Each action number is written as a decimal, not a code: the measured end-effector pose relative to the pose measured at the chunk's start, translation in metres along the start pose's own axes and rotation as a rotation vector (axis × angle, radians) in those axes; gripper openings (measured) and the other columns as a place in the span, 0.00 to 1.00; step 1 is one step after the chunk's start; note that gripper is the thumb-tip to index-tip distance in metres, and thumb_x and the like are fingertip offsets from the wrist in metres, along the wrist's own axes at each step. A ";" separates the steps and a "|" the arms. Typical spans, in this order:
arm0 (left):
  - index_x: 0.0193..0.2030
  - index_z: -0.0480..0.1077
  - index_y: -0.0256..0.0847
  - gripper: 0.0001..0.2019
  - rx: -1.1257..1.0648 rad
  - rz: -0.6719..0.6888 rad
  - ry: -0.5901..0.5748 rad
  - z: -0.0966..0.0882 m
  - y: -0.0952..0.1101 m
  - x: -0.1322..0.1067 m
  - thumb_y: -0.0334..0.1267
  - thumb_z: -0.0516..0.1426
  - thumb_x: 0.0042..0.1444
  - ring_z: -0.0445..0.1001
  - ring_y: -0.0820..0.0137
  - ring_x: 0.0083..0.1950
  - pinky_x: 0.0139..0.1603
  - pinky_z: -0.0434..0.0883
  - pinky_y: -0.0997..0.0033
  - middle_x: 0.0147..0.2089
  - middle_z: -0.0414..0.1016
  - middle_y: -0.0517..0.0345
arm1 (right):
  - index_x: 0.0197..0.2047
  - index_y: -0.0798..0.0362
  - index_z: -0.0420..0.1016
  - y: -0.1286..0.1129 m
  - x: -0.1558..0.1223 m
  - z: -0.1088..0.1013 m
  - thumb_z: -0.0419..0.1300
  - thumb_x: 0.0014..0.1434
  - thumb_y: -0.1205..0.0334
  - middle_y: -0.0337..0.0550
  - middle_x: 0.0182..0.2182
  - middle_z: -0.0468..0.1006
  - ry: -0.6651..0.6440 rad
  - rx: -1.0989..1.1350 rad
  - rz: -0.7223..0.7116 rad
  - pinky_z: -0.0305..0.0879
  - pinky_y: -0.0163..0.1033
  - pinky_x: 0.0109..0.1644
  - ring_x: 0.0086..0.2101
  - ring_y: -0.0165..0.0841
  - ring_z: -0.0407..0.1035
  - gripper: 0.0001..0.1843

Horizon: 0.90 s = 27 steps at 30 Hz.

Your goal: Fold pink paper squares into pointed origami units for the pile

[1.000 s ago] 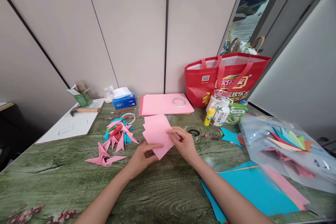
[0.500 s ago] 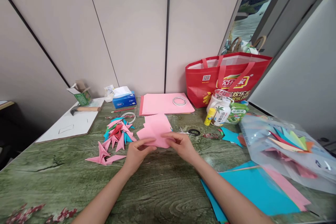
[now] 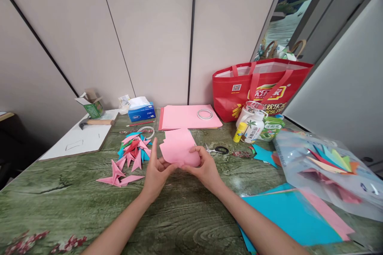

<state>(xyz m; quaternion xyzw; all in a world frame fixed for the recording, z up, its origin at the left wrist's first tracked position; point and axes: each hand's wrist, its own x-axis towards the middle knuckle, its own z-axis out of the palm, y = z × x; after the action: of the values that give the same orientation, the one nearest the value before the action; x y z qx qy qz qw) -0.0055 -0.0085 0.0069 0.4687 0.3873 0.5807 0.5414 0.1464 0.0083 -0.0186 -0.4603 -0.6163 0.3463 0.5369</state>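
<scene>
A sheet of pink paper (image 3: 179,152) is held between both hands above the middle of the table, its near edge curling upward. My left hand (image 3: 156,173) grips the near left edge with its thumb, the index finger raised. On the right side, my right hand (image 3: 204,167) pinches the paper between thumb and bent fingers. More pink paper (image 3: 178,135) lies just behind the held sheet. Left of my hands is a pile of folded paper pieces (image 3: 133,149) in pink, blue and red. A pink folded star-like piece (image 3: 116,176) sits nearer to me.
Scissors (image 3: 220,150), a glue stick (image 3: 239,132) and a white bottle (image 3: 252,127) stand or lie to the right. Blue sheets (image 3: 287,215) and a clear plastic bag (image 3: 293,167) are at the right. Behind are pink sheets (image 3: 182,117), a red bag (image 3: 227,99) and a tissue box (image 3: 141,113). A hammer (image 3: 97,122) rests on a whiteboard (image 3: 72,141).
The pink sheet's near edge has gone from flatter to curled up. My left index finger has lifted, and both thumbs have come together at the near edge.
</scene>
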 end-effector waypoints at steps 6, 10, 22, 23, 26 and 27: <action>0.63 0.40 0.43 0.44 -0.019 -0.097 0.000 -0.005 -0.005 0.002 0.35 0.62 0.42 0.75 0.68 0.36 0.40 0.70 0.67 0.37 0.77 0.54 | 0.56 0.53 0.51 -0.001 0.001 0.000 0.67 0.36 0.62 0.44 0.34 0.73 -0.013 0.078 0.049 0.63 0.36 0.34 0.32 0.34 0.67 0.45; 0.59 0.50 0.39 0.37 -0.012 -0.115 -0.017 -0.007 -0.009 0.003 0.34 0.62 0.42 0.75 0.67 0.36 0.39 0.71 0.68 0.37 0.77 0.52 | 0.48 0.55 0.63 -0.005 0.003 -0.002 0.67 0.35 0.61 0.42 0.31 0.74 -0.119 0.126 0.116 0.64 0.35 0.31 0.29 0.32 0.67 0.34; 0.41 0.69 0.33 0.18 0.034 -0.194 -0.015 -0.008 -0.014 0.004 0.36 0.62 0.41 0.76 0.65 0.33 0.38 0.73 0.62 0.35 0.78 0.51 | 0.31 0.60 0.73 -0.004 0.000 0.003 0.65 0.36 0.59 0.41 0.24 0.74 -0.191 0.104 0.218 0.62 0.33 0.27 0.24 0.30 0.63 0.17; 0.40 0.69 0.33 0.18 0.038 -0.198 -0.014 -0.007 -0.014 0.004 0.36 0.62 0.41 0.76 0.64 0.33 0.37 0.73 0.62 0.35 0.78 0.51 | 0.31 0.60 0.73 -0.004 0.000 0.003 0.65 0.35 0.60 0.40 0.24 0.74 -0.196 0.126 0.219 0.61 0.32 0.26 0.23 0.29 0.63 0.17; 0.39 0.71 0.33 0.17 0.032 -0.208 -0.026 -0.006 -0.014 0.004 0.36 0.62 0.40 0.76 0.64 0.33 0.37 0.73 0.62 0.36 0.78 0.51 | 0.27 0.59 0.72 -0.004 0.001 0.003 0.66 0.34 0.60 0.38 0.20 0.72 -0.192 0.145 0.245 0.60 0.31 0.23 0.21 0.28 0.61 0.14; 0.39 0.71 0.33 0.17 0.025 -0.210 -0.033 -0.006 -0.014 0.004 0.36 0.62 0.40 0.76 0.63 0.33 0.37 0.73 0.62 0.36 0.78 0.51 | 0.25 0.58 0.71 -0.003 0.001 0.003 0.65 0.35 0.60 0.38 0.19 0.71 -0.188 0.145 0.255 0.59 0.31 0.22 0.20 0.28 0.61 0.13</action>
<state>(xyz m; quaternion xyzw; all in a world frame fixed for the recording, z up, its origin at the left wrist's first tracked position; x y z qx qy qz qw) -0.0078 -0.0028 -0.0072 0.4418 0.4325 0.5082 0.5996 0.1432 0.0079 -0.0158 -0.4604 -0.5738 0.4967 0.4606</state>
